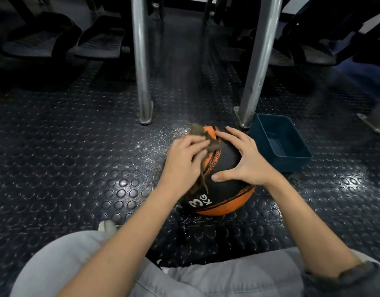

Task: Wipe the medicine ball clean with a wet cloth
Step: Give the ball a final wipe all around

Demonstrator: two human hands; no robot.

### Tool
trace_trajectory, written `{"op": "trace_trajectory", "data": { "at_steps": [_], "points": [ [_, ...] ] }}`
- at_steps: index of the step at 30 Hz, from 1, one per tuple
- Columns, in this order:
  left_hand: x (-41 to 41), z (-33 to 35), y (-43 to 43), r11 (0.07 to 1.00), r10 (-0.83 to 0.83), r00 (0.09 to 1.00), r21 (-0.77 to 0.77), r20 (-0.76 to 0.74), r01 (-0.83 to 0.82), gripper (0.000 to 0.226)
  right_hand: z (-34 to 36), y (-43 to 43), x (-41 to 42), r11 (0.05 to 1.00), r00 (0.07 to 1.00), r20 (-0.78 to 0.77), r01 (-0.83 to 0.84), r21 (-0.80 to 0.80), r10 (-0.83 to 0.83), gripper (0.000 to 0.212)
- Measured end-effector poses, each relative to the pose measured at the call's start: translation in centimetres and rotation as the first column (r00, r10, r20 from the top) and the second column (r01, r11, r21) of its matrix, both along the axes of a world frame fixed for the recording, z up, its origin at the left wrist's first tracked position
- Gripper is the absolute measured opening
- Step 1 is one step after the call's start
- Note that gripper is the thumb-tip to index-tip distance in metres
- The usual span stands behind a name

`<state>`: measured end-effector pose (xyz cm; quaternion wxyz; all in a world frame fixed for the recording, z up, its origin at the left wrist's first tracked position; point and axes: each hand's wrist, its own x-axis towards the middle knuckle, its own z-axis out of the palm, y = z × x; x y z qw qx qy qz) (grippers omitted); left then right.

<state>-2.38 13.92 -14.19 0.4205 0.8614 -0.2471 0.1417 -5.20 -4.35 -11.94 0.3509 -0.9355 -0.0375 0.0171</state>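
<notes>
Open-fingered, the right hand (247, 161) steadies the black-and-orange rubber medicine ball (225, 189) so the left hand (186, 159), its grip blurred, can rub the grey-brown cloth (198, 130) across it.
</notes>
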Motion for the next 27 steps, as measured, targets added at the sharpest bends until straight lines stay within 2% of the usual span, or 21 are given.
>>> {"op": "trace_trajectory", "data": {
  "at_steps": [5, 9, 13, 15, 19, 20, 22, 24, 25, 27],
  "points": [
    [-4.4, -2.0, 1.8, 0.998, -0.059, 0.998, -0.034, 0.037, 0.061, 0.033, 0.1, -0.1, 0.0, 1.0, 1.0, 0.0, -0.026, 0.001, 0.026, 0.096],
    [-0.9, -0.1, 0.1, 0.999, -0.033, 0.998, -0.039, 0.044, 0.035, 0.024, -0.2, 0.0, -0.2, 0.999, 0.999, 0.029, -0.042, -0.023, 0.042, 0.093],
    [2.5, 1.4, -1.9, 0.998, 0.016, 0.999, -0.062, -0.034, -0.018, 0.021, -0.1, 0.1, 0.0, 0.999, 0.999, 0.033, -0.032, -0.02, 0.033, 0.093],
    [1.2, 0.7, -1.8, 0.998, 0.023, 1.0, -0.058, 0.001, -0.023, 0.023, -0.2, -0.3, -0.1, 1.0, 0.999, 0.031, -0.014, 0.006, 0.014, 0.095],
    [-3.5, -2.8, -0.1, 0.98, 0.093, 0.99, -0.183, 0.11, -0.072, 0.025, 0.1, -1.1, -0.3, 0.999, 1.0, -0.02, -0.018, 0.037, 0.019, 0.099],
    [-4.2, -3.7, 0.3, 0.969, 0.134, 0.988, -0.22, 0.072, -0.115, 0.022, 0.1, -1.1, -0.3, 0.999, 0.999, -0.028, -0.015, 0.047, 0.016, 0.099],
    [-4.7, -4.9, 0.9, 0.91, 0.221, 0.967, -0.33, -0.129, -0.252, 0.024, 0.0, -1.3, -0.3, 0.998, 1.0, -0.029, 0.005, 0.06, -0.004, 0.1],
    [-4.1, -5.1, 1.3, 0.831, 0.265, 0.89, -0.381, -0.371, -0.407, 0.026, -0.4, -1.7, -0.4, 0.996, 0.999, -0.024, 0.04, 0.076, -0.038, 0.102],
    [-3.7, -4.8, 1.4, 0.798, 0.282, 0.848, -0.381, -0.448, -0.466, 0.025, -0.5, -1.9, -0.5, 0.995, 0.998, -0.019, 0.054, 0.087, -0.052, 0.102],
    [-3.4, -3.6, 0.9, 0.767, 0.307, 0.845, -0.412, -0.439, -0.492, 0.023, -0.7, -2.3, -0.7, 0.991, 0.997, -0.019, 0.074, 0.115, -0.072, 0.1]
  ]
}}
